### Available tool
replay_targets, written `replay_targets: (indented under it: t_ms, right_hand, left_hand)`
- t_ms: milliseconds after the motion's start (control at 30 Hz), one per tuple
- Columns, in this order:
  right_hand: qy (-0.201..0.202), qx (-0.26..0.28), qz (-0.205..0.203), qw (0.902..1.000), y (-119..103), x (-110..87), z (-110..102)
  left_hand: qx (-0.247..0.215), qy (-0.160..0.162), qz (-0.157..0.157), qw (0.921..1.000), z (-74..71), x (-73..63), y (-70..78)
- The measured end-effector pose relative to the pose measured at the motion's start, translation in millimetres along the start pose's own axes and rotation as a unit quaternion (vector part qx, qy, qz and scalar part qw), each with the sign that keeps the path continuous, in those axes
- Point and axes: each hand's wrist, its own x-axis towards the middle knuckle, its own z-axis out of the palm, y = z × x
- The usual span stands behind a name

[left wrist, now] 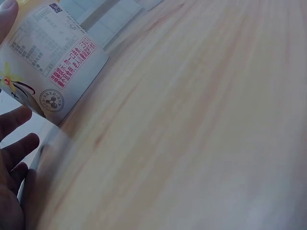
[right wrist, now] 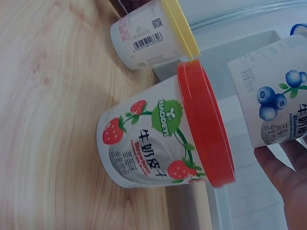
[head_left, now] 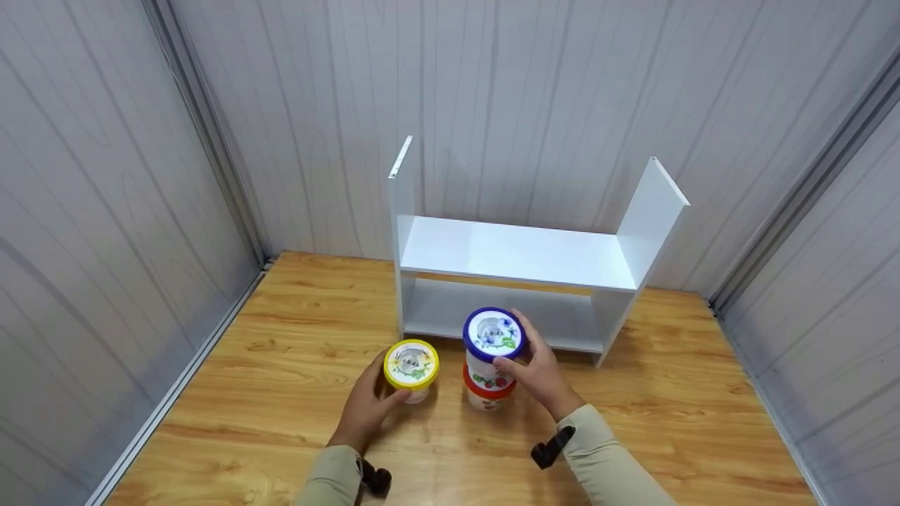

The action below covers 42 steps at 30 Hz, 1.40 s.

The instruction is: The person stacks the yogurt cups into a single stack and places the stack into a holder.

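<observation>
My left hand [head_left: 364,409] holds a white yogurt tub with a yellow lid [head_left: 412,363], thumb on the near side and fingers round the left. Its printed side [left wrist: 57,57] fills the upper left of the left wrist view, close over the wood. With my right hand [head_left: 541,374] I grip a blueberry yogurt tub with a blue lid [head_left: 494,335], thumb in front and fingers behind. It is raised above a strawberry yogurt tub [head_left: 485,402], which stands on the table. In the right wrist view a gap shows between the blueberry tub [right wrist: 273,96] and the strawberry tub's red lid [right wrist: 206,124].
A white two-tier shelf [head_left: 520,253] stands just behind the tubs, with tall side panels at both ends. The wooden table [head_left: 281,400] is enclosed by pale panelled walls [head_left: 492,105] at the back and sides. A black camera is strapped to each wrist.
</observation>
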Motion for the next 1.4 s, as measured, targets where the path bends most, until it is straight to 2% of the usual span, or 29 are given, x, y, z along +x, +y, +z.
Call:
replay_targets:
  t_ms: [267, 533, 733, 1033, 1200, 1400]
  right_hand:
    - [-0.018, 0.025, 0.006, 0.9995, 1.1, 2.4, 7.4]
    - [-0.03, 0.041, -0.017, 0.9985, -2.5, 3.2, 14.7]
    - [-0.03, 0.04, -0.009, 0.9987, -5.1, 3.8, 20.6]
    - [-0.029, 0.012, -0.005, 0.9995, -5.9, 6.8, 30.4]
    - [-0.033, 0.019, -0.009, 0.9992, -8.3, 7.9, 37.1]
    - [-0.035, 0.014, -0.019, 0.9991, -8.6, 9.3, 43.7]
  left_hand:
    - [0.016, 0.002, 0.0, 0.9999, -0.4, -0.4, 0.3]
    - [0.027, 0.007, -0.003, 0.9996, 0.1, -1.0, 0.3]
    - [0.026, 0.01, -0.002, 0.9996, 0.7, 0.1, 0.3]
    - [0.017, 0.006, -0.02, 0.9996, -0.2, -0.7, 2.0]
    - [0.012, 0.004, -0.023, 0.9996, -0.1, 0.0, 1.8]
    - [0.003, 0.005, -0.012, 0.9999, 0.8, 0.1, 0.4]
